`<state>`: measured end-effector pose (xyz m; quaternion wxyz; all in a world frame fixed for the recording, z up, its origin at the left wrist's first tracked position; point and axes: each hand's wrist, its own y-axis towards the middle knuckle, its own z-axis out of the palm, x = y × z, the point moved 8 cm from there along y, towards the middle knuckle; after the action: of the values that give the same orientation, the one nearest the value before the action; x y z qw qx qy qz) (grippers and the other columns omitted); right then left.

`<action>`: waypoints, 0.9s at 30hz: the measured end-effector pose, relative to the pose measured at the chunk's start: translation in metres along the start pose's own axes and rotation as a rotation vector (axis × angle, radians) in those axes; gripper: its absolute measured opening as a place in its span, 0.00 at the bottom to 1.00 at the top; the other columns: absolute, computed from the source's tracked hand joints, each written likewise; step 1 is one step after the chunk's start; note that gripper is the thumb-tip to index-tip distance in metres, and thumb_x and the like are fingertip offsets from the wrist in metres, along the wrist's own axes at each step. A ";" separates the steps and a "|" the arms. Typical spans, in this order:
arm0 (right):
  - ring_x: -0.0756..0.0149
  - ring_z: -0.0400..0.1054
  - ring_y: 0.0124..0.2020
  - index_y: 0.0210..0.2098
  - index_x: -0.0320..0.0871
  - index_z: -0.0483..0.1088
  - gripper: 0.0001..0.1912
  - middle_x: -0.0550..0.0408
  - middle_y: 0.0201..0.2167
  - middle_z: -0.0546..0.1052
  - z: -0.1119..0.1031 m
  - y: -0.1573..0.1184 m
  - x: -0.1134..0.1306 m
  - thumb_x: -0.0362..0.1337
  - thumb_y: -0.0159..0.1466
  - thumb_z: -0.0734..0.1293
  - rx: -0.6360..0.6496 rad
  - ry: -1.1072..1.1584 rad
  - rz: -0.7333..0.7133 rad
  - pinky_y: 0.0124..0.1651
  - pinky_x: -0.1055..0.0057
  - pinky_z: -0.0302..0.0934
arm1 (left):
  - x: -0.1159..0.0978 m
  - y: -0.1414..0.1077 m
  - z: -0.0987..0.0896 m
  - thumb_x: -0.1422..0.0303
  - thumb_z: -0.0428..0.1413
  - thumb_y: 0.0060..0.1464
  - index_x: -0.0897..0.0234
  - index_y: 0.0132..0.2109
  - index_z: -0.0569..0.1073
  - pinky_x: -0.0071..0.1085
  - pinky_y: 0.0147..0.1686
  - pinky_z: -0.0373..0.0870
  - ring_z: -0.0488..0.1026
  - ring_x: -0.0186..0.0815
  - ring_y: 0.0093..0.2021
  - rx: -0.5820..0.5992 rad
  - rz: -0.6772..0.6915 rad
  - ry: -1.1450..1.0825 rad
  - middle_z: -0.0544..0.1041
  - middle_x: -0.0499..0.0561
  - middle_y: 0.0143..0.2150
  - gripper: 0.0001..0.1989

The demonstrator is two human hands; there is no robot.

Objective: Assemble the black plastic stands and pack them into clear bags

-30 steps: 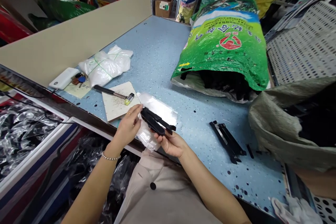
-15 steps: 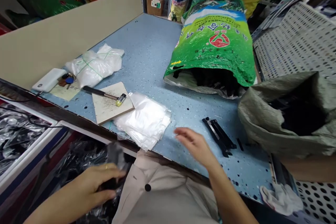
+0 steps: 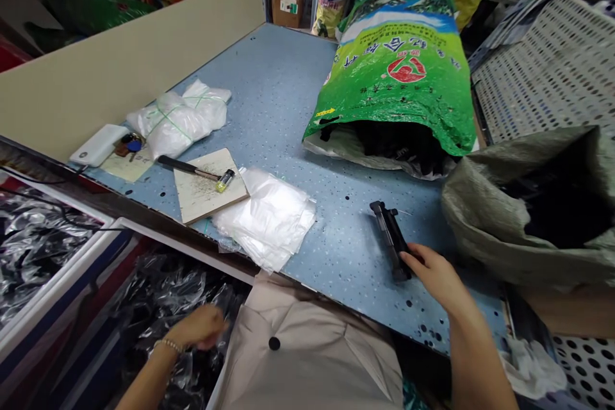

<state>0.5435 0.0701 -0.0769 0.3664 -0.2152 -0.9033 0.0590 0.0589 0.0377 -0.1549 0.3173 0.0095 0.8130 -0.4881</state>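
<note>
My right hand (image 3: 432, 272) has its fingers closed on the near end of black plastic parts (image 3: 391, 237), which lie on the blue speckled table (image 3: 336, 256). Low on the left, my left hand (image 3: 202, 327) is over a bin of black parts in clear bags (image 3: 163, 295); it is blurred and its fingers look curled, with nothing clear in them. A stack of clear plastic bags (image 3: 266, 218) lies at the table's front edge. Beside it, a hammer (image 3: 192, 168) rests on a square board (image 3: 206, 202).
An open green sack (image 3: 394, 77) with black contents lies at the back right. An open grey-green sack (image 3: 480, 224) stands at the right edge. Tied clear bags (image 3: 177, 118), keys (image 3: 129, 144) and a white device (image 3: 98, 146) are at the left.
My right hand has moved right and closed on the black parts. My left hand no longer shows the dark bagged item it held over the bin.
</note>
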 end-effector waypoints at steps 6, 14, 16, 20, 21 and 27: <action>0.65 0.68 0.31 0.43 0.40 0.75 0.24 0.53 0.33 0.77 0.076 0.001 0.080 0.49 0.53 0.71 0.194 0.670 0.056 0.34 0.70 0.63 | -0.182 0.010 -0.089 0.59 0.52 0.57 0.65 0.36 0.75 0.34 0.36 0.70 0.74 0.41 0.38 -0.700 0.490 0.186 0.77 0.58 0.38 0.14; 0.71 0.65 0.27 0.37 0.41 0.76 0.18 0.56 0.29 0.74 0.113 -0.001 0.123 0.47 0.52 0.74 0.388 0.959 0.063 0.30 0.74 0.60 | -0.189 0.064 -0.122 0.66 0.60 0.48 0.64 0.24 0.69 0.32 0.31 0.66 0.71 0.36 0.29 -0.669 0.434 -0.086 0.73 0.51 0.27 0.10; 0.71 0.65 0.26 0.36 0.42 0.76 0.18 0.56 0.28 0.75 0.120 -0.001 0.130 0.47 0.52 0.74 0.451 1.022 0.074 0.30 0.73 0.62 | -0.175 0.066 -0.129 0.64 0.61 0.46 0.64 0.25 0.68 0.31 0.30 0.66 0.71 0.35 0.29 -0.574 0.436 -0.333 0.74 0.50 0.28 0.11; 0.70 0.67 0.25 0.35 0.41 0.76 0.17 0.56 0.27 0.75 0.135 0.002 0.151 0.47 0.52 0.75 0.551 1.136 0.092 0.31 0.71 0.65 | -0.162 0.062 -0.134 0.64 0.65 0.39 0.64 0.27 0.67 0.27 0.30 0.66 0.70 0.30 0.28 -0.496 0.442 -0.681 0.73 0.48 0.27 0.15; 0.70 0.68 0.25 0.35 0.41 0.77 0.17 0.55 0.27 0.75 0.139 0.004 0.157 0.46 0.51 0.75 0.565 1.160 0.095 0.31 0.71 0.66 | -0.159 0.060 -0.135 0.64 0.66 0.37 0.64 0.27 0.67 0.26 0.29 0.64 0.68 0.29 0.26 -0.534 0.434 -0.696 0.72 0.46 0.26 0.15; 0.71 0.68 0.26 0.34 0.41 0.77 0.16 0.56 0.29 0.78 0.157 0.013 0.179 0.44 0.50 0.76 0.576 1.221 0.122 0.31 0.73 0.67 | -0.155 0.059 -0.135 0.65 0.68 0.33 0.65 0.36 0.71 0.26 0.28 0.63 0.66 0.28 0.26 -0.581 0.453 -0.811 0.70 0.44 0.27 0.21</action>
<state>0.3258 0.1669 -0.0806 0.8498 -0.1543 -0.4687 0.1856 0.1331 0.2223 -0.0767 0.6920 -0.0926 0.7045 -0.1275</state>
